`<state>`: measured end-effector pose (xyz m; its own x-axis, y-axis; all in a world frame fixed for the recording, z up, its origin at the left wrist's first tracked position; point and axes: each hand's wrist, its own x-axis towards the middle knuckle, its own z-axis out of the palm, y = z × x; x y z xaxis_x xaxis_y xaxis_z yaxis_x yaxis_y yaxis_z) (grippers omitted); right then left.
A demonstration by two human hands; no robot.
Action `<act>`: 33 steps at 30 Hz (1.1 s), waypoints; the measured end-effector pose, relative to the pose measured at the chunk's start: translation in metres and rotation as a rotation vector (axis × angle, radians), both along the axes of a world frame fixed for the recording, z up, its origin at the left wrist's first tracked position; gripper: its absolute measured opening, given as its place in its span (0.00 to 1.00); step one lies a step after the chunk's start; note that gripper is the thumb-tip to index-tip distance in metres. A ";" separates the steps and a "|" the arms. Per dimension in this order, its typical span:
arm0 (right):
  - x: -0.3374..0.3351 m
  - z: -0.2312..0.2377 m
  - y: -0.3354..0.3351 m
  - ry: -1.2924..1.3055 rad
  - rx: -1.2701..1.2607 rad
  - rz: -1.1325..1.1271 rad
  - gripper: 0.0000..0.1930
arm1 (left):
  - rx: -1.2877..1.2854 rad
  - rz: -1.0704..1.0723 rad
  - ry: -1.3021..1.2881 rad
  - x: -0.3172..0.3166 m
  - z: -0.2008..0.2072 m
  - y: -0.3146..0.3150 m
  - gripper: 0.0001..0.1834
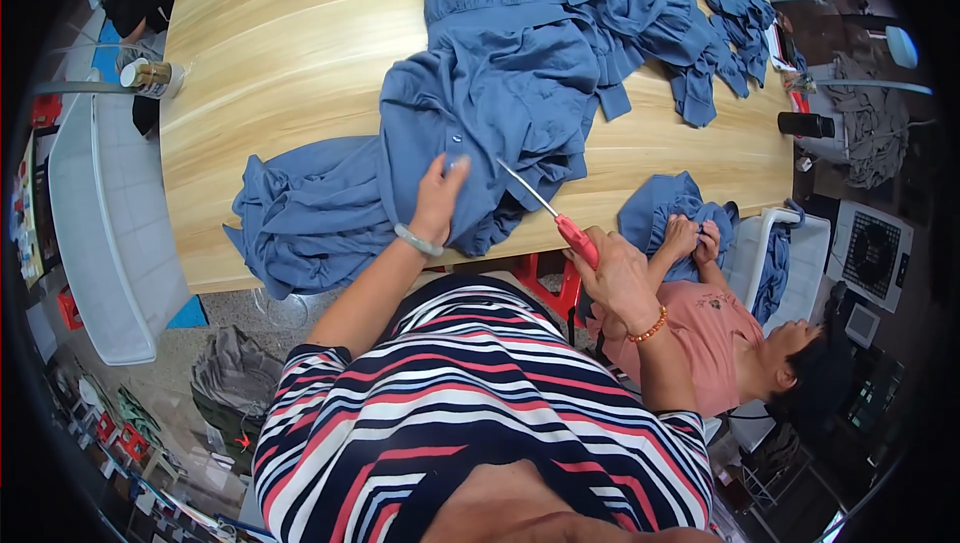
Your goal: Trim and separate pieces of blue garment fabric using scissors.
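Observation:
A blue garment (480, 93) lies bunched on the wooden table in front of me, with a small button (457, 139) showing on it. My left hand (438, 201) is at the cloth just below that button, fingers bent and closed on the fabric; its fingertips are slightly blurred. My right hand (618, 278) is wrapped round the red handle of a slim tool (577, 240) with a long, thin metal shaft. The shaft's tip reaches over the garment, to the right of my left hand; whether it touches the cloth I cannot tell.
More blue garments (640, 8) spread across the table's (270, 33) far right. On my right, a co-worker in a pink top (705, 328) handles blue cloth beside a white bin (800, 263). A jar (150, 77) stands at the left edge; a black object (806, 125) lies at the right.

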<state>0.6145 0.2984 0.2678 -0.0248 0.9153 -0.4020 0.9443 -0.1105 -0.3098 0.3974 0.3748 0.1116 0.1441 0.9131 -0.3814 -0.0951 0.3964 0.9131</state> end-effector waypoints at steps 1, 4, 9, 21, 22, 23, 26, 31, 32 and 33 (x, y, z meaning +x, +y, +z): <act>-0.002 -0.003 0.001 0.026 0.016 0.006 0.14 | -0.206 0.194 -0.359 0.001 0.008 0.012 0.15; -0.013 0.000 0.009 0.085 0.036 0.046 0.12 | -0.368 0.433 -0.650 0.002 -0.020 0.035 0.23; -0.019 -0.002 0.008 0.123 0.108 0.044 0.10 | -0.349 0.514 -0.936 0.023 -0.046 0.072 0.22; -0.015 -0.003 0.030 0.180 0.095 0.022 0.10 | 0.224 0.421 -0.066 0.009 -0.012 0.062 0.09; -0.015 0.000 0.033 0.173 0.077 0.044 0.10 | 0.618 0.241 0.345 0.001 0.000 0.060 0.09; -0.015 0.002 0.036 0.171 0.075 0.040 0.10 | 0.667 0.181 0.391 -0.005 0.004 0.059 0.07; -0.015 0.009 0.042 0.079 0.033 0.107 0.11 | 0.826 0.091 0.532 -0.017 0.000 0.057 0.06; -0.024 0.008 0.055 0.064 0.009 0.193 0.13 | 1.102 -0.071 0.673 -0.021 0.002 0.053 0.07; -0.026 0.007 0.060 0.064 0.007 0.189 0.13 | 1.152 -0.155 0.718 -0.021 0.002 0.050 0.08; -0.029 0.008 0.067 0.043 0.010 0.215 0.13 | 1.150 -0.157 0.717 -0.021 0.002 0.049 0.08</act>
